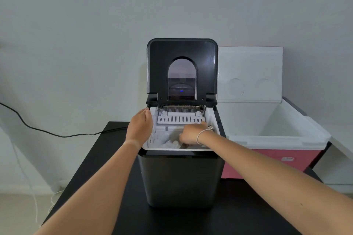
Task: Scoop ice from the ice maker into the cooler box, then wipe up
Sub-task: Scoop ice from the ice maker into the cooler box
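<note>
Two hands at the open ice maker

Two bare hands work at the black box-shaped ice maker (181, 177) on the black tabletop (95, 158), its lid raised. Left hand (140, 128) rests on the left rim, fingers relaxed. Right hand (189, 134) reaches inside, fingers curled down among the pale ice (170, 142); whether it holds anything cannot be told. Just right stands the pink cooler box (267, 162), white-lined, lid up.

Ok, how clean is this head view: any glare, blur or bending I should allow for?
Head view: light is dim and even, with soft shadows; the raised lid window shows a reflection and a blue light; the wide lens splays both forearms at the bottom corners; the right hand in the ice basket looks slightly soft, so its grip is unclear; the left hand is sharp.
</note>
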`<state>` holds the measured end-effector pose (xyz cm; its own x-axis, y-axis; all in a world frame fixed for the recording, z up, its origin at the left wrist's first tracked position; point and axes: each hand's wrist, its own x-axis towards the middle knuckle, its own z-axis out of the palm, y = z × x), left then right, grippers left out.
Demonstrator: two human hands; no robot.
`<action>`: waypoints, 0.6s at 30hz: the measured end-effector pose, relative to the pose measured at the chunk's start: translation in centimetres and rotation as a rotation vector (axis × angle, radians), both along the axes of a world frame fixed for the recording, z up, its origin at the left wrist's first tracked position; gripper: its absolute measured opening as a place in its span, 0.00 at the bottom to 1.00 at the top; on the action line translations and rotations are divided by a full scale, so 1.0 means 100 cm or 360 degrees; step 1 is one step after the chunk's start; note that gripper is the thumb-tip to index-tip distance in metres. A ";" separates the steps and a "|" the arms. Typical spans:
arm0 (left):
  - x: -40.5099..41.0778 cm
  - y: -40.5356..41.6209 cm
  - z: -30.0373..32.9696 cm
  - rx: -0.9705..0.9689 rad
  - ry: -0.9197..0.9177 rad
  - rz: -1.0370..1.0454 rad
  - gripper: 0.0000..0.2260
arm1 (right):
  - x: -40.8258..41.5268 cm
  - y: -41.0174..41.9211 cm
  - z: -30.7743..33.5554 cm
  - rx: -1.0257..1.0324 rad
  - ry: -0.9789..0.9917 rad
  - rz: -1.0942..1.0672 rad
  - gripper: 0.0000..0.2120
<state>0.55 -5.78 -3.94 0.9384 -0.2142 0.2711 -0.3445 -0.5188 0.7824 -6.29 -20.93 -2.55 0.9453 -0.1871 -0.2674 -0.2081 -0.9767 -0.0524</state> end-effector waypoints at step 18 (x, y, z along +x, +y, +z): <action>-0.001 0.000 0.000 -0.0051 0.0037 0.0003 0.15 | -0.002 -0.001 0.017 0.0072 -0.0001 -0.0040 0.10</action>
<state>0.44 -5.78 -3.93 0.9448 -0.2043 0.2560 -0.3253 -0.4942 0.8062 -6.44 -20.99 -0.82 0.9406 -0.1984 -0.2755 -0.2324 -0.9678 -0.0966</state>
